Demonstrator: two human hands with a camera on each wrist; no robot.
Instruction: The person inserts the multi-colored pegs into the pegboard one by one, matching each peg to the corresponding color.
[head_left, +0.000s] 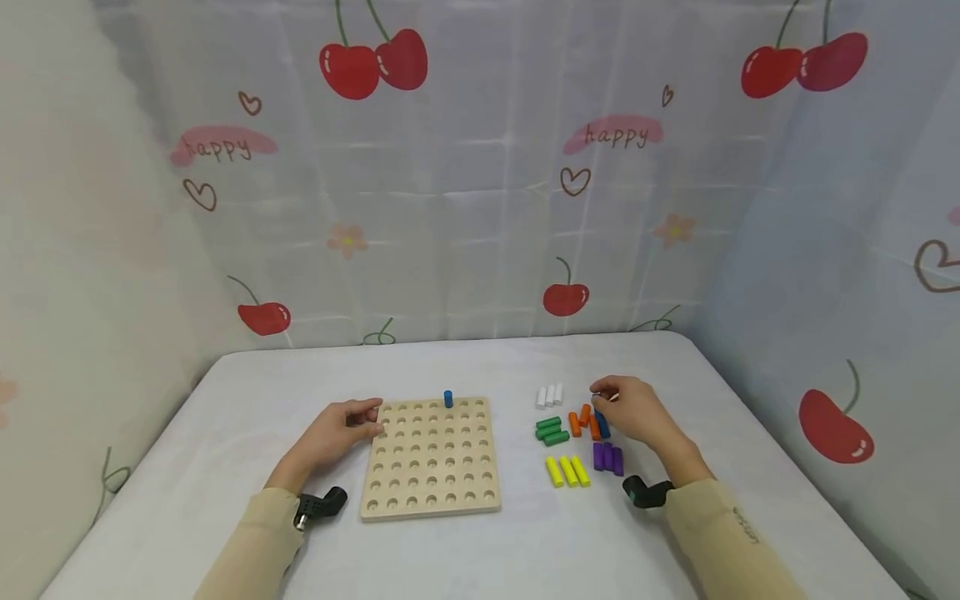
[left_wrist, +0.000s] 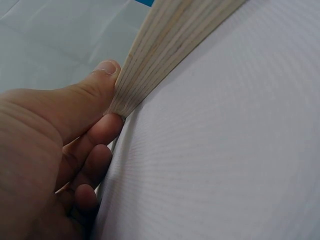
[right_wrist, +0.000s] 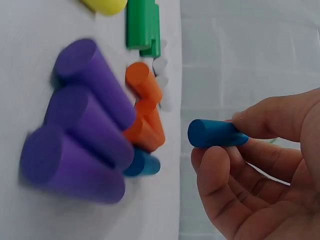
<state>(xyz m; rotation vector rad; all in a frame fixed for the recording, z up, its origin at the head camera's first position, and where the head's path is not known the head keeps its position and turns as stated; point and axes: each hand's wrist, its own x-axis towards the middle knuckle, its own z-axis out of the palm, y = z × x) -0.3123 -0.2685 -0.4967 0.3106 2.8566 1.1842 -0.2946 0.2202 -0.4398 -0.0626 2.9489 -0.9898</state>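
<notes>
A wooden pegboard (head_left: 431,513) with rows of round holes lies on the table, and a blue peg (head_left: 448,399) stands in its far row. At the board's far left corner is my left hand (head_left: 330,433). Its thumb and fingers grip the board's layered edge (left_wrist: 155,50), as the left wrist view shows. My right hand (head_left: 633,408) pinches another blue peg (right_wrist: 212,133) between thumb and fingers, raised over the peg groups. Below that hand, a further blue peg (head_left: 602,425) lies beside the orange pegs (head_left: 574,424).
Right of the board, pegs lie grouped by colour: white pegs (head_left: 550,397) at the back, green pegs (head_left: 551,430), purple pegs (head_left: 608,458) and yellow pegs (head_left: 567,472) nearer. The white-covered table (head_left: 450,562) meets a printed curtain (head_left: 465,275) behind.
</notes>
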